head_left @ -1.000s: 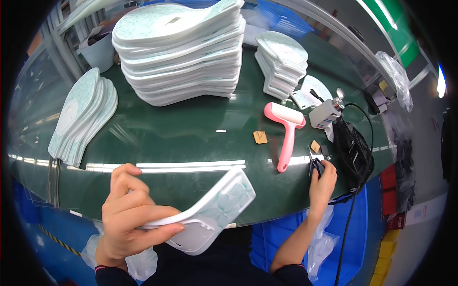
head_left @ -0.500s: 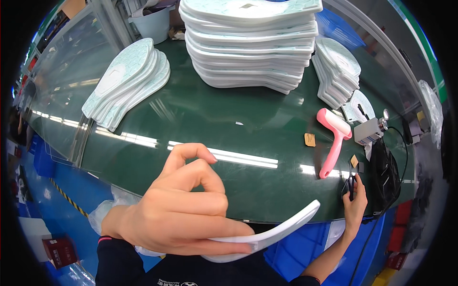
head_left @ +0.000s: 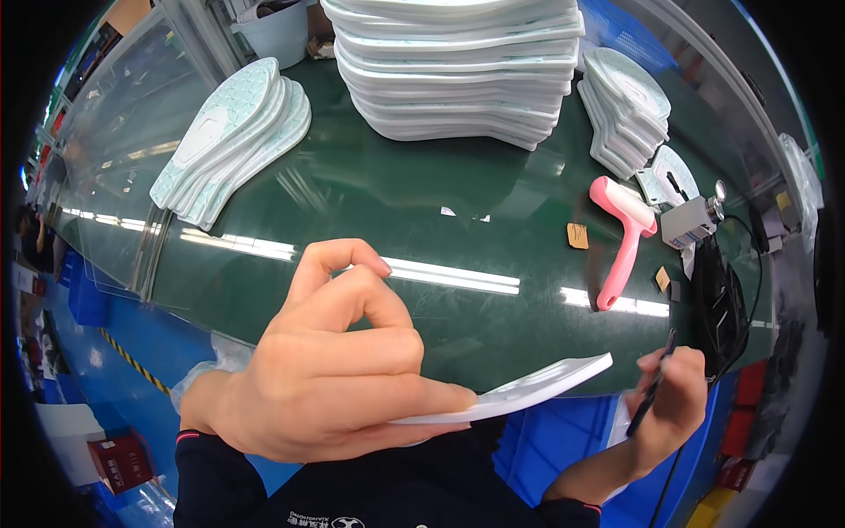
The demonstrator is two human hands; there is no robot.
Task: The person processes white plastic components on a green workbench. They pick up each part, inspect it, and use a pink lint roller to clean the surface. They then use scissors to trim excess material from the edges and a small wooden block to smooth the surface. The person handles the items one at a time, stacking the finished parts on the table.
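Observation:
My left hand (head_left: 334, 378) pinches a curved white plastic panel (head_left: 537, 383) by its left end, above the table's near edge. The panel shows nearly edge-on, with its right end lifted, and its inner face is mostly out of sight. The index finger curls over above it. To the right, my right hand (head_left: 673, 396) is closed around slim black tweezers (head_left: 653, 387), their tip pointing up and away. The tweezers are apart from the panel, and the hand is slightly blurred.
A tall stack of white panels (head_left: 453, 79) stands at the back of the green table (head_left: 387, 194). Smaller piles lie left (head_left: 233, 132) and right (head_left: 620, 110). A pink-handled roller (head_left: 625, 255), a metal-topped bottle (head_left: 691, 222), a black pouch (head_left: 717, 304) and scraps (head_left: 576, 236) lie at right.
My right hand has lifted the tweezers off the table and brought them back toward me. The panel in my left hand has risen slightly and tilted. Another small white scrap shows on the table.

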